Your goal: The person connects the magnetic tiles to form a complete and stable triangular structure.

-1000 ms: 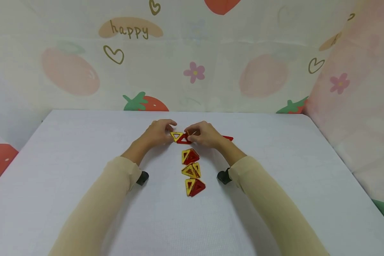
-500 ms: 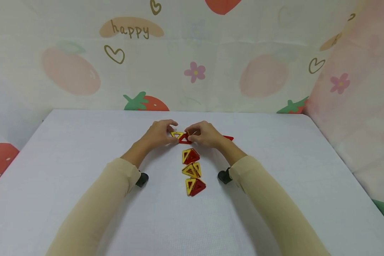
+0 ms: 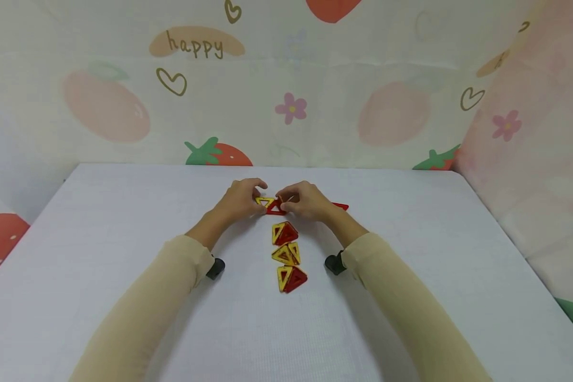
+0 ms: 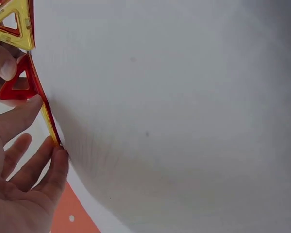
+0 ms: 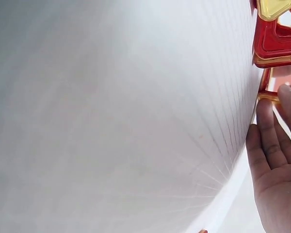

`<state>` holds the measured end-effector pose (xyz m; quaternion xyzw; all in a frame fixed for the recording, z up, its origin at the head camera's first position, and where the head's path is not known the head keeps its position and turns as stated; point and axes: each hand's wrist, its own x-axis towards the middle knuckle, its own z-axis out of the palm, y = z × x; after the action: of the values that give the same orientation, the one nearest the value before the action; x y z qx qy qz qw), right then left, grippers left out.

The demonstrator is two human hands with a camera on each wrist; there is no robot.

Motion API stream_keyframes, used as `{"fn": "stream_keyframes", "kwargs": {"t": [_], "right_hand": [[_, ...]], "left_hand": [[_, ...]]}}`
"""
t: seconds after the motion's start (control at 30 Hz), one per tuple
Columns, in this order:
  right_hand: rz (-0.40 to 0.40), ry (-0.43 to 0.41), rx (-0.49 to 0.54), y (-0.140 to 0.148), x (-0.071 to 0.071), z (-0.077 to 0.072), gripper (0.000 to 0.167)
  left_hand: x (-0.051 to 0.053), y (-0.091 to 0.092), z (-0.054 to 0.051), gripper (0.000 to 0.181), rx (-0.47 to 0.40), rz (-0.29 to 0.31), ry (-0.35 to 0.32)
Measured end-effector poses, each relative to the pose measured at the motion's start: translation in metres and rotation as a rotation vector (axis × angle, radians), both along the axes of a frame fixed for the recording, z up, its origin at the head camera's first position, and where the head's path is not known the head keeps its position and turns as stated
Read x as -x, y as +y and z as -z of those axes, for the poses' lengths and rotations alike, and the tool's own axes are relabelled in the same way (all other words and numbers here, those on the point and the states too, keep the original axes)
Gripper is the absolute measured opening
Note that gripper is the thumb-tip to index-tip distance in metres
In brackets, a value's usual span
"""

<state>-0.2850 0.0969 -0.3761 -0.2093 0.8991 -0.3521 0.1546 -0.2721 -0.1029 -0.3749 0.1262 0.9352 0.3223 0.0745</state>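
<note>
My left hand (image 3: 241,199) holds a yellow triangular magnetic tile (image 3: 266,199) between thumb and fingers. Its thumb touches the corner of a red triangular tile (image 4: 17,94) beside it, which appears to stand up off the tabletop. Thumb and fingers of my right hand (image 3: 307,201) pinch a tile with yellow and red edges (image 5: 267,97), mostly hidden by that hand. Closer to me, a line of yellow and red triangular tiles lies in several small clusters: a far one (image 3: 290,233), a middle one (image 3: 283,256) and a near one (image 3: 296,279).
Part of another red tile (image 3: 340,206) shows behind the right wrist. White cloth covers the table (image 3: 124,239). A printed curtain (image 3: 324,69) hangs along the back edge, with a pink one on the right.
The left hand has shifted slightly right, and its thumb has come up to the red tile's corner. The right hand has barely moved. The tile clusters lie as before.
</note>
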Motion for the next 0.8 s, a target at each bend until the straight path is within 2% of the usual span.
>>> {"fn": "stream_keyframes", "kwargs": {"t": [0.2, 0.57, 0.67, 0.8], "right_hand": [[-0.008, 0.003, -0.002, -0.0003, 0.0004, -0.0003, 0.037], [-0.009, 0.015, -0.009, -0.0010, -0.0008, -0.0013, 0.037], [-0.007, 0.022, -0.007, -0.0007, -0.0006, -0.0015, 0.037], [-0.005, 0.025, -0.005, -0.0004, -0.0004, -0.0015, 0.037]], "left_hand": [[-0.0001, 0.0003, 0.0017, 0.057, -0.015, -0.009, 0.013], [-0.0007, 0.0000, 0.0035, 0.060, -0.055, 0.036, 0.082], [-0.0001, -0.0006, 0.0038, 0.059, -0.090, 0.034, 0.095], [0.0015, -0.0023, 0.0037, 0.054, -0.178, 0.000, 0.107]]}}
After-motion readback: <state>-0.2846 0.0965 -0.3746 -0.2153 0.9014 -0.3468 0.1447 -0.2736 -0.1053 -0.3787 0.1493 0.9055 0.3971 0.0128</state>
